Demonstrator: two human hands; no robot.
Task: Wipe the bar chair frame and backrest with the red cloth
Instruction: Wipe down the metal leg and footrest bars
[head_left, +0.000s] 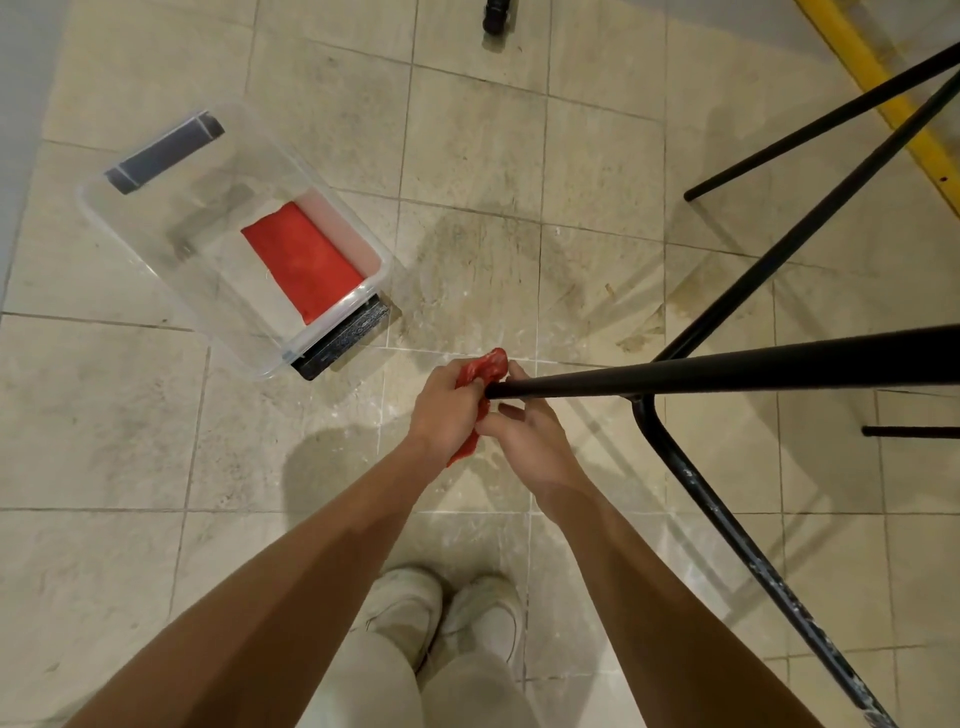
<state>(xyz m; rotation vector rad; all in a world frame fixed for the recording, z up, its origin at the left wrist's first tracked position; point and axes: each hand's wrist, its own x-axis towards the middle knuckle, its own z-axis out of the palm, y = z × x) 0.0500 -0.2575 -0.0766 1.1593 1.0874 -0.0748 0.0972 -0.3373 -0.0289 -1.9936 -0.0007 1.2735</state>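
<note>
The bar chair frame (779, 369), thin black tubing scuffed along one bar, stands right of the clear tub (104, 218), one leg end pointing toward it. The red cloth (488, 366), crumpled, sits at that leg's tip, gripped by the left hand (447, 410) and right hand (530, 441).

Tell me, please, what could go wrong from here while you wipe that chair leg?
The cloth, bunched between left hand and right hand at the tip of the chair leg, could slip off. The chair looks tipped, so pushing might shift it. The bin sits close by; a sidestep could catch it.
</note>
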